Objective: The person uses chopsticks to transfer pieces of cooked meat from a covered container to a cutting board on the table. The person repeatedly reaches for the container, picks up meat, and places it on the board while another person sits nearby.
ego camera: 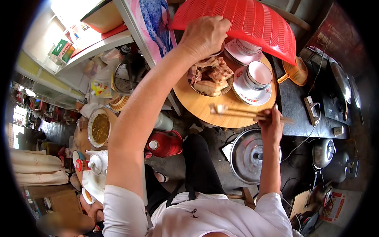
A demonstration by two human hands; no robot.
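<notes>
My left hand (205,35) grips the rim of a red plastic mesh food cover (251,23), holding it tilted up over a round wooden table (189,102). In my right hand (273,123) is a pair of chopsticks (242,113), their tips pinching a small pale piece of food (218,109), slightly blurred, above the table's near edge. Beneath my left wrist sits a bowl of cooked meat chunks (211,77). To its right, white bowls (259,73) rest on floral plates (251,96). More stacked bowls and plates (244,51) stand behind, partly hidden by the cover.
A lidded metal pot (247,157) and a red thermos (165,144) stand on the floor. At right, a dark counter (291,109) holds an orange strainer (296,71) and a power strip (311,111). On the left are a dish of soup (100,128), a white teapot (98,163) and another person (91,211).
</notes>
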